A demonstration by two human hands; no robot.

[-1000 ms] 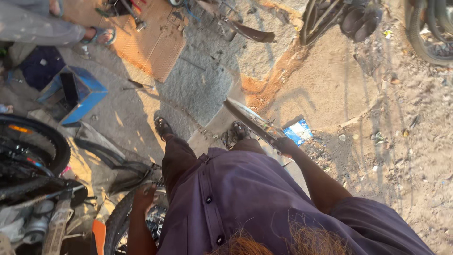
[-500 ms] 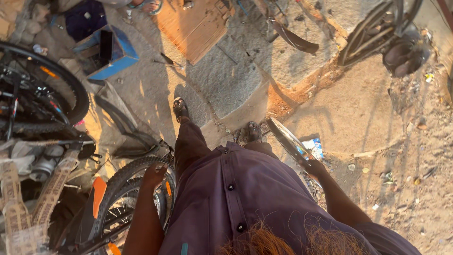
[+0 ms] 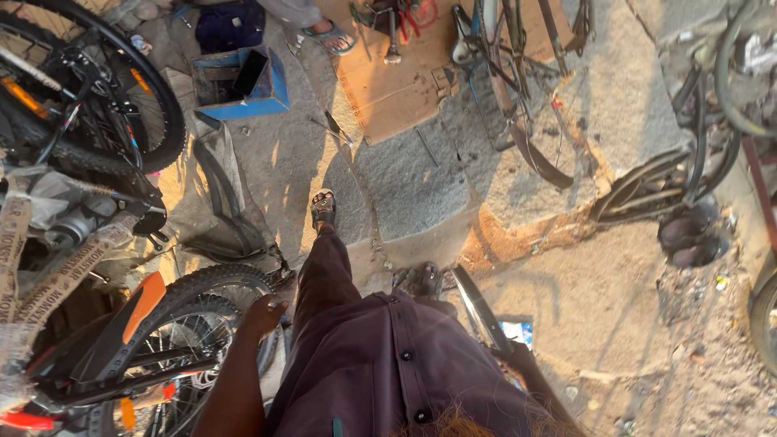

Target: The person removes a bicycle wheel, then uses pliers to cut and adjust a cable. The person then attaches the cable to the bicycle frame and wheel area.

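The person stands over the ground in a purple shirt, and the left hand [image 3: 263, 311] at eight o'clock rests on the knobbly bicycle tyre [image 3: 206, 283], fingers curled loosely over its tread. The right hand [image 3: 508, 356] at four o'clock grasps a long dark curved strip [image 3: 477, 307] (its far end reaches toward the feet). Just beyond it a small blue packet [image 3: 516, 330] lies on the sand. Further out, at eleven o'clock, sits a blue box [image 3: 243, 85]; at twelve o'clock a sheet of cardboard [image 3: 405, 89] carries tools. Another person's sandalled foot [image 3: 330, 36] shows past it.
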